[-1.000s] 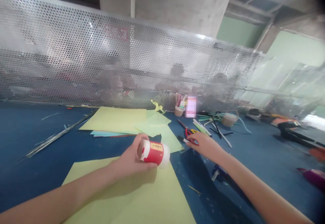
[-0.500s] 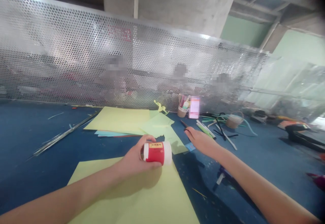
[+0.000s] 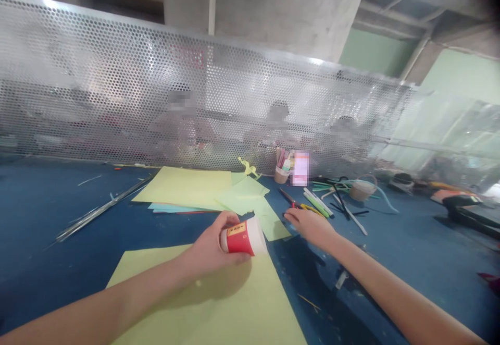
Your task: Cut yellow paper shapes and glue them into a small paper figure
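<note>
My left hand (image 3: pixel 209 243) is wrapped round a red and white paper cup (image 3: pixel 239 238), thumb below and fingers over its far side. The cup lies sideways in the air above a large yellow paper sheet (image 3: pixel 219 303), its wider white end pointing right. My right hand (image 3: pixel 312 226) is low over the blue table, fingertips pinched together; a small dark bit shows at them, too unclear to name. Just beyond those fingers lie scissors (image 3: pixel 289 197) with dark blades and yellow handles.
More yellow sheets (image 3: pixel 187 186) and green paper pieces (image 3: pixel 269 220) lie ahead. Markers (image 3: pixel 317 203), a cup of pens (image 3: pixel 281 174), a lit phone (image 3: pixel 300 169) and a small bucket (image 3: pixel 361 191) stand or lie beyond. A perforated metal screen (image 3: pixel 234 95) borders the table.
My right hand has drawn slightly back from the scissors, whose yellow handles now show. A light blue piece near that hand is no longer visible. The cup in my left hand has tilted a little.
</note>
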Demonstrator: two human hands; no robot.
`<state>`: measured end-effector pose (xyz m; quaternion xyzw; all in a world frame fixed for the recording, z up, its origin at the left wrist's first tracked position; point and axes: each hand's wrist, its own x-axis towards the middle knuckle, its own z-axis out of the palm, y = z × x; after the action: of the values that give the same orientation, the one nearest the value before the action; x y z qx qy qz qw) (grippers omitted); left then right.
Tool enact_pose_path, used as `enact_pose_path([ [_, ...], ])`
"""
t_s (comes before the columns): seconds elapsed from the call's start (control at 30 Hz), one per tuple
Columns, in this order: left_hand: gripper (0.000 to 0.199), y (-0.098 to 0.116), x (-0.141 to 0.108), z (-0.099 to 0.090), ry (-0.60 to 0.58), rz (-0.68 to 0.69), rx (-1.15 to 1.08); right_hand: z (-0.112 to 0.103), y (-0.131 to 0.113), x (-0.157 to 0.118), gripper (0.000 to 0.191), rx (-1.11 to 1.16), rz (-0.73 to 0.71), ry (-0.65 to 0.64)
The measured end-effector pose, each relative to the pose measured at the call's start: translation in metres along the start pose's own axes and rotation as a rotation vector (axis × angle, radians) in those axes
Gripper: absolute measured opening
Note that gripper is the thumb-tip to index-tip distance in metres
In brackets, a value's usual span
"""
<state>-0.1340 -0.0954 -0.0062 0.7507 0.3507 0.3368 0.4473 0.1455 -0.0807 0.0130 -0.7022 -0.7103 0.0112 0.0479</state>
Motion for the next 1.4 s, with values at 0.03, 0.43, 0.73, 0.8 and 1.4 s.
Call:
enact_pose_path([
  [0.03,0.060,0.000,0.000,0.000,0.002,0.000,-0.003,0.000,0.000,0.000,0.033,0.001,0.004,-0.007],
  [0.43,0.051,0.000,0.000,0.000,-0.040,-0.010,-0.299,-0.041,0.013,-0.010,0.044,0.136,0.112,-0.202],
  [0.73,0.059,-0.006,0.006,0.008,-0.038,-0.089,-0.209,-0.057,-0.022,-0.060,0.020,0.609,0.048,-0.176],
  [0.8,0.059,-0.005,0.006,0.009,-0.056,-0.098,-0.197,-0.049,-0.033,-0.069,0.013,0.720,0.015,-0.168],
  [1.4,0.065,0.006,0.014,0.017,-0.017,-0.036,0.080,0.028,-0.052,-0.059,0.025,1.558,0.329,0.176],
])
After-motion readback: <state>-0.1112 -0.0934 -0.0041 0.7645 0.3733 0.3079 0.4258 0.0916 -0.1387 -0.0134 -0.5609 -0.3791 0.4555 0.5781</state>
